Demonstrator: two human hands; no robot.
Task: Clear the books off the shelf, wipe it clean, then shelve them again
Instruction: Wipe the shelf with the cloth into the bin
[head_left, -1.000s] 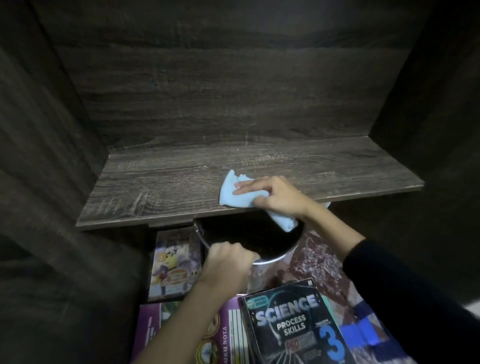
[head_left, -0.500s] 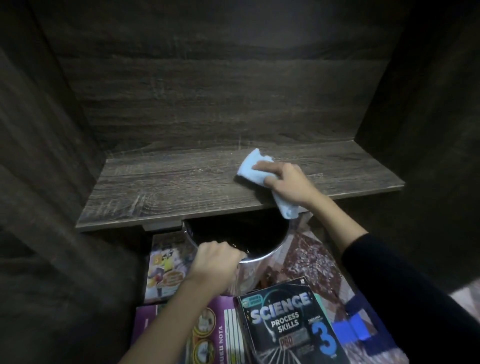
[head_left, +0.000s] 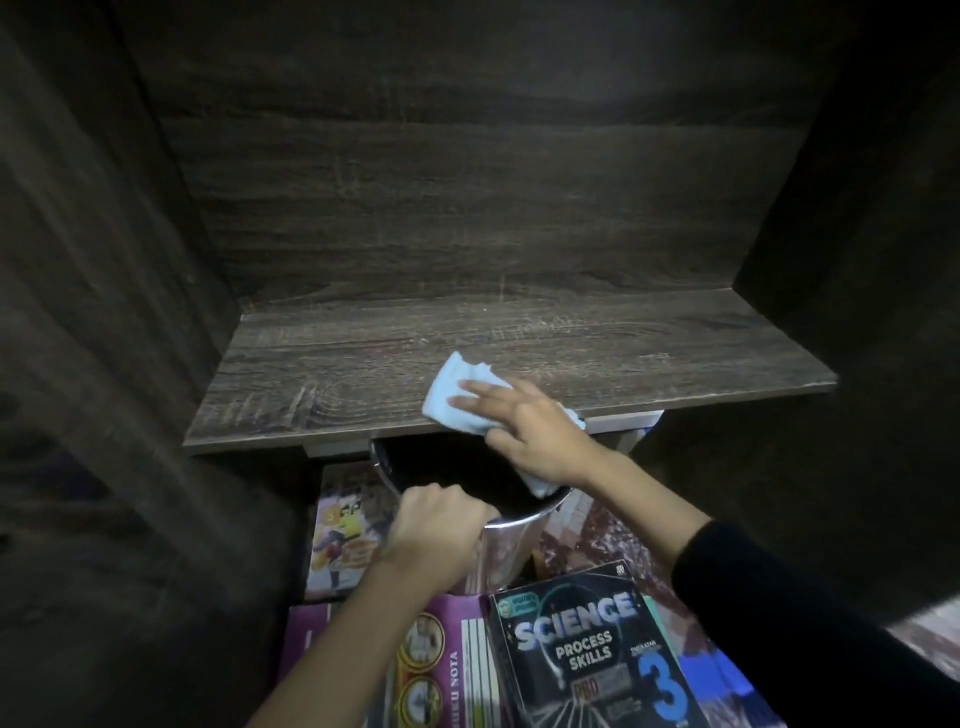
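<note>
The dark wooden shelf board (head_left: 649, 358) holds no books. My right hand (head_left: 530, 431) presses a light blue cloth (head_left: 452, 395) flat on the board near its front edge, fingers straight and pointing left; one end of the cloth hangs over the edge. Below the board my left hand (head_left: 436, 525) grips the rim of a shiny metal bin (head_left: 506, 551) with a dark inside. Books lie on the floor: a dark "Science Process Skills 3" book (head_left: 587, 654), a purple note book (head_left: 447, 665) and a cartoon-cover book (head_left: 348, 535).
The shelf's dark wooden side walls (head_left: 104, 260) and back panel (head_left: 467, 208) close it in on three sides. A patterned floor covering (head_left: 613, 540) lies under the books and bin.
My right hand has slid the cloth along the board, first right and back, then left toward the front edge, its fingers now spread flat. My left hand stays on the bin rim.
</note>
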